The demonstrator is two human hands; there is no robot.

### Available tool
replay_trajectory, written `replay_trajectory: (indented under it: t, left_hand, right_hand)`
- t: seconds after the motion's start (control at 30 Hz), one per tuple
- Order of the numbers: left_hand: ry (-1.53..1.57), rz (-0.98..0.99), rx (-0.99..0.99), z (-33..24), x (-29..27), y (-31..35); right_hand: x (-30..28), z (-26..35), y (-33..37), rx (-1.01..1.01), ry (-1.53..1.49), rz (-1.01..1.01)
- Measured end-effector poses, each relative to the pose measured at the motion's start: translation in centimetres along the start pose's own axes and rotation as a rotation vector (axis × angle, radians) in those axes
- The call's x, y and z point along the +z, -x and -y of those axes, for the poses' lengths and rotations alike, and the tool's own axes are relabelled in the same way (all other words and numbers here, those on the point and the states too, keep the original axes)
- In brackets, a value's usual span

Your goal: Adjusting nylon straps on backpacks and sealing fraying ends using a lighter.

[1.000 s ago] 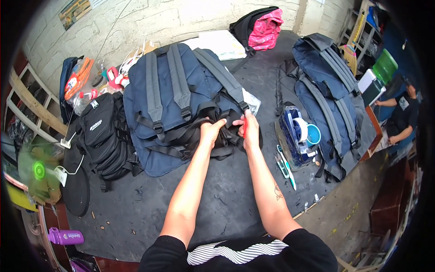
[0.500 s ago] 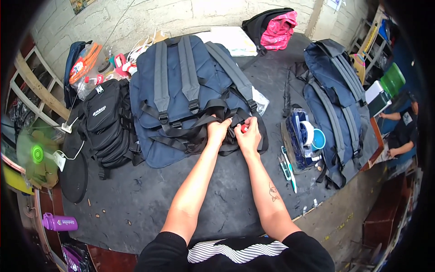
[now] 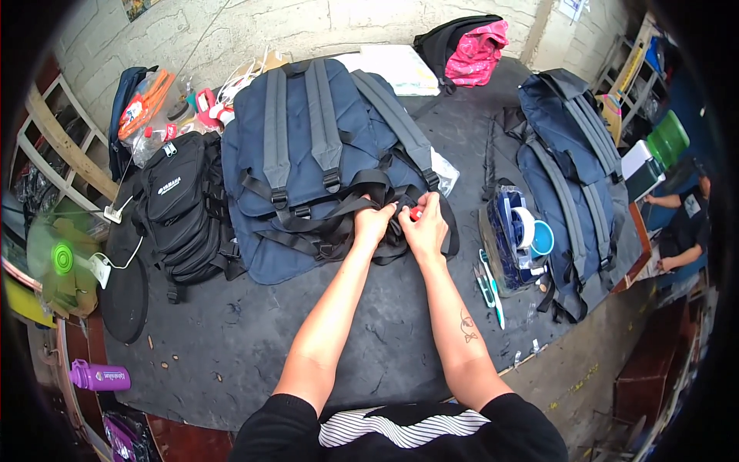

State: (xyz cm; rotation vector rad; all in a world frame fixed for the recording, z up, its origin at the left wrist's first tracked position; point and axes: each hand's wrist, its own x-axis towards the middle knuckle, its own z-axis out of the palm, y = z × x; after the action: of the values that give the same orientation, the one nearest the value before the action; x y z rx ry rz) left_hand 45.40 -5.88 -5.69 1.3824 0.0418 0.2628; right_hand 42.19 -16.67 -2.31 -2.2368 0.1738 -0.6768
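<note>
A dark table point(image 3: 385, 339) with a scuffed top spreads beneath everything, bending toward the rim of the view. On it, in front of the person, lies a pile of navy backpacks point(image 3: 300, 146) with grey shoulder straps, tipped so the strap ends and a tangle of black webbing point(image 3: 339, 208) face the person. A second set of navy backpacks point(image 3: 566, 189), strapped in grey too, lies along the right edge. Left of the pile, just beside it, sits a black backpack point(image 3: 181, 208); a pink and black bag point(image 3: 473, 58) stands at the far side near the wall. A see-through organizer point(image 3: 489, 239) with blue parts rests between the two navy groups. The left hand point(image 3: 372, 223) pinches the webbing narrowly between thumb and fingers at the pile's near edge. The right hand point(image 3: 425, 229), just beside it, is curled closed around a small red object. A purple bottle point(image 3: 100, 376) lies on its side at the lower left. In the organizer are a turquoise bowl point(image 3: 543, 240) and a white tape roll point(image 3: 528, 223); turquoise-handled snips point(image 3: 489, 289) lie next to it. Smallest is the red object point(image 3: 416, 212), mostly hidden by the fingers, its kind unclear
</note>
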Motion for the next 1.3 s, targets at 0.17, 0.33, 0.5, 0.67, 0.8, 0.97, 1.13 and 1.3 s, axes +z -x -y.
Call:
replay_trajectory:
  t: [0.17, 0.33, 0.5, 0.67, 0.8, 0.97, 1.13, 1.3]
  left_hand:
    - [0.018, 0.038, -0.087, -2.7, -0.4, 0.7]
    - [0.317, 0.233, -0.421, -3.8, -1.7, 0.1]
    - [0.395, 0.225, -0.451, -4.0, -2.0, 0.1]
    - [0.373, 0.215, -0.427, -3.7, -1.7, 0.1]
    - [0.207, 0.224, -0.363, -4.0, -1.4, 0.8]
    - [0.215, 0.309, -0.399, -4.5, -1.7, 0.9]
    - [0.234, 0.408, -0.427, -6.4, -2.1, 0.7]
    - [0.167, 0.273, -0.390, -8.7, -3.5, -0.6]
  right_hand:
    - [-0.2, -1.0, -0.4, 0.012, -0.141, 0.010]
    - [-0.3, -2.8, 0.2, 0.160, -0.604, -0.177]
    - [-0.8, -1.5, 1.3, 0.038, -0.868, -0.004]
    - [-1.0, -0.6, 0.7, 0.332, -0.911, 0.210]
    - [-0.3, -1.7, -1.0, 0.335, -0.997, 0.041]
    - [-0.1, -0.3, -3.1, 0.340, -1.151, 0.041]
    - [-1.2, 0.3, -5.4, 0.303, -1.208, 0.029]
    - [-3.3, 1.5, -6.7, 0.380, -1.319, 0.032]
